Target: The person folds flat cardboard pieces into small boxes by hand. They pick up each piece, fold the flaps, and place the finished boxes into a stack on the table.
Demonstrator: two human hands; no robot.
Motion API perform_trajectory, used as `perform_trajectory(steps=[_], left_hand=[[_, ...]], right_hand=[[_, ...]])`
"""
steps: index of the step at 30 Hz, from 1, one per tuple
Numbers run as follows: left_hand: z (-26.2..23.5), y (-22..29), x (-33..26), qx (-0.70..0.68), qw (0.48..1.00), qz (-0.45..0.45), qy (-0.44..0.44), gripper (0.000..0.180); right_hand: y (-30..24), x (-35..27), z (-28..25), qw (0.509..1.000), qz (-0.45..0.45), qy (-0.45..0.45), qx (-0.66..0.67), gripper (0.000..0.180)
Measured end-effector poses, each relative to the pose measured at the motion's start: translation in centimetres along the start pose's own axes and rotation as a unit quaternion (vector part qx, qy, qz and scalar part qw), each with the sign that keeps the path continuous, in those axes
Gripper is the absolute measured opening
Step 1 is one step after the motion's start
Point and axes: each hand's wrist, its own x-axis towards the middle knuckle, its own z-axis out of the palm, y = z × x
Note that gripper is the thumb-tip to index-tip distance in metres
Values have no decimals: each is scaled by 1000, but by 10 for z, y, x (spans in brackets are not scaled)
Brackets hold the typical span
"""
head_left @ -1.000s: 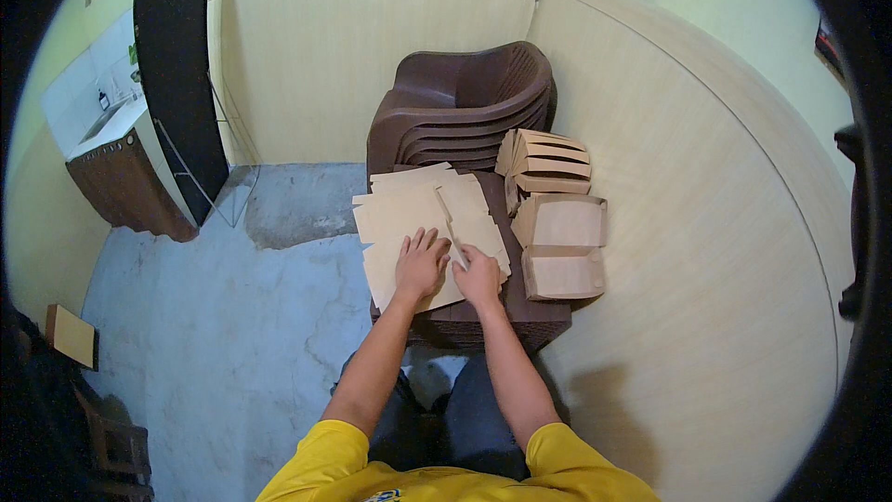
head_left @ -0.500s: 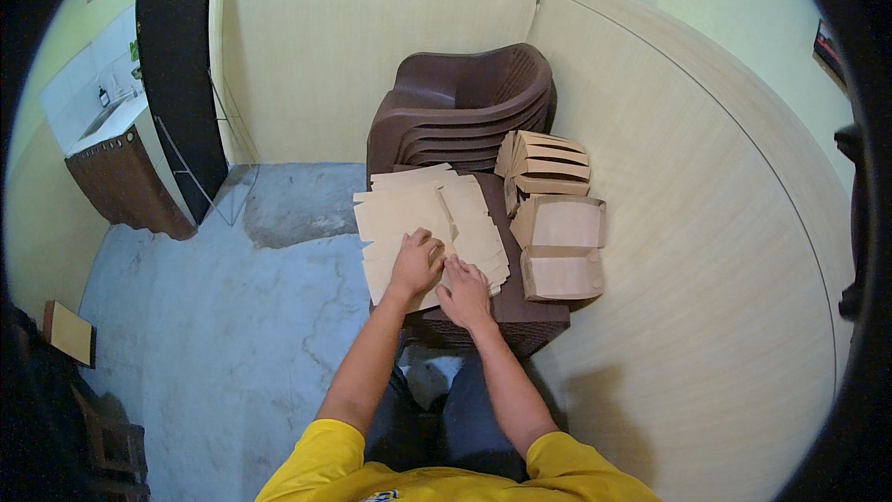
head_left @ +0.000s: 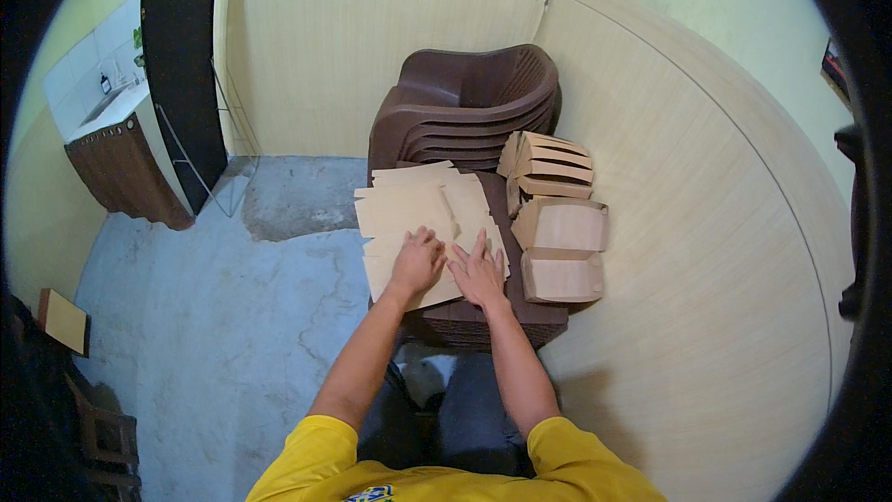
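Flat tan cardboard box blanks (head_left: pixel 400 209) with notched edges lie in a loose pile on the seat of the stacked brown plastic chairs (head_left: pixel 534 311). On the near middle of the pile rests my left hand (head_left: pixel 419 262), its fingers bent and lying on the top sheet. Just to its right, my right hand (head_left: pixel 478 274) is spread flat on the cardboard, fingers apart. Part of the top blank between the hands is covered by the fingers. I cannot see either hand gripping anything.
Folded cardboard boxes (head_left: pixel 565 223) stand to the right of the pile, with a nested stack of them (head_left: pixel 555 163) behind, close to the panelled wall (head_left: pixel 706 251). At far left are a black ironing board (head_left: pixel 181 84) and a curtained sink counter (head_left: pixel 130 167).
My right hand has shifted slightly right and its fingers have spread out over the cardboard. The left hand stays in nearly the same place.
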Motion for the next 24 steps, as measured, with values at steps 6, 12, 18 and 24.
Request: perform_trajectory(steps=[6, 12, 18, 24], left_hand=[[5, -3, 1, 10, 1000, -13, -16, 32], [6, -11, 1, 10, 999, -8, -31, 41], [-4, -2, 4, -104, 991, -82, -3, 68], [-26, 20, -15, -14, 998, -60, -6, 84]], right_hand=[[-12, 11, -2, 999, -6, -38, -37, 89], [-7, -1, -7, 999, -20, -28, 18, 94], [17, -49, -19, 988, 104, 112, 17, 67], [14, -51, -17, 993, 98, 68, 16, 55]])
